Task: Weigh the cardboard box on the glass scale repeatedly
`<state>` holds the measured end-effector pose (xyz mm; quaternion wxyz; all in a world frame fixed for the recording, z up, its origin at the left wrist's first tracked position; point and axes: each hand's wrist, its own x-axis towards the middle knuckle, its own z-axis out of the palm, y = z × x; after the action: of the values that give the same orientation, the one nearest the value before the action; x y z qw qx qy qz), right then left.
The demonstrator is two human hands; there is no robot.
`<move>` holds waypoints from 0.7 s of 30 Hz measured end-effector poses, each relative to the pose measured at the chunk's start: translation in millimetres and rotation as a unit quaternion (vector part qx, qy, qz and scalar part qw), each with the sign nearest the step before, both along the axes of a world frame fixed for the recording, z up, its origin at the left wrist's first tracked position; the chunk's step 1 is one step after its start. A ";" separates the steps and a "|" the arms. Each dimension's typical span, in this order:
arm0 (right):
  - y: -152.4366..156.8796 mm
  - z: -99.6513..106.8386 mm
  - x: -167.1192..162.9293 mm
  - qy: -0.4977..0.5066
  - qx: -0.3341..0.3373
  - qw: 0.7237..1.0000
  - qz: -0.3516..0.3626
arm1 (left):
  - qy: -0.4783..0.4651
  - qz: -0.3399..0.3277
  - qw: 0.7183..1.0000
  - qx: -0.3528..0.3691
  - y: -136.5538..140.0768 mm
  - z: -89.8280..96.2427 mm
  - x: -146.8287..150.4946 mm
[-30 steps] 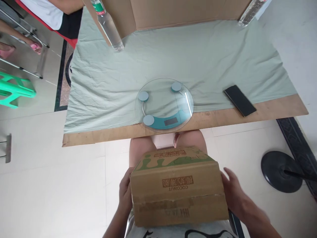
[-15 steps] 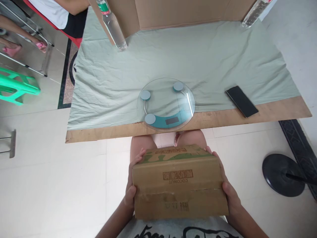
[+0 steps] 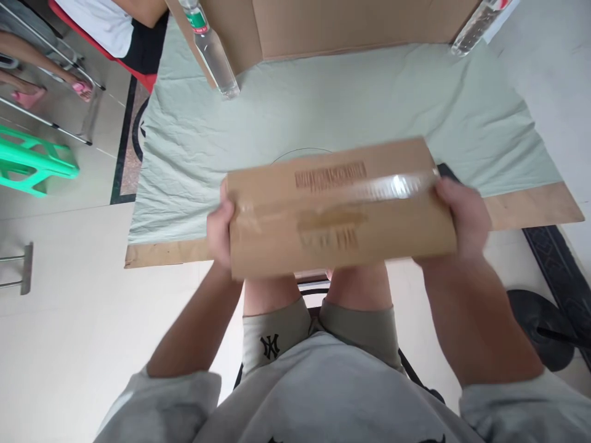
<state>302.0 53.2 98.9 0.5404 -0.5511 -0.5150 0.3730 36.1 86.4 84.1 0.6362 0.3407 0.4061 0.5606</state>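
Between my two hands I hold a brown cardboard box [image 3: 341, 215], raised in front of me over the table's near edge. My left hand [image 3: 220, 231] grips its left end, thumb on the near face. At the right end, my right hand [image 3: 466, 212] clasps it the same way, slightly blurred. Clear tape and blurred printing run along the box. Behind it, only the thin far rim of a round glass scale [image 3: 300, 151] shows. A black phone [image 3: 447, 172] is mostly covered by the box and my right hand.
A pale green cloth [image 3: 360, 98] covers the table, with a bare wooden front edge [image 3: 535, 209]. A clear bottle [image 3: 216, 61] and another bottle [image 3: 475, 27] stand by a cardboard panel [image 3: 351, 27] at the back. A green stool [image 3: 37, 160] and a seated person are at left.
Both my hands have carried the box up and forward from above my lap to over the table edge. It now hides most of the scale and part of the phone.
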 end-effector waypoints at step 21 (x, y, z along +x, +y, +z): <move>28.6 -86.2 11.1 0.041 0.040 0.991 -0.123 | 0.206 0.196 0.951 0.122 41.1 -75.9 -51.8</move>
<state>313.0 81.8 12.7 0.6246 -0.5721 -0.4353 0.3050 -15.7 127.5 8.2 0.3703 0.4375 0.5154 0.6370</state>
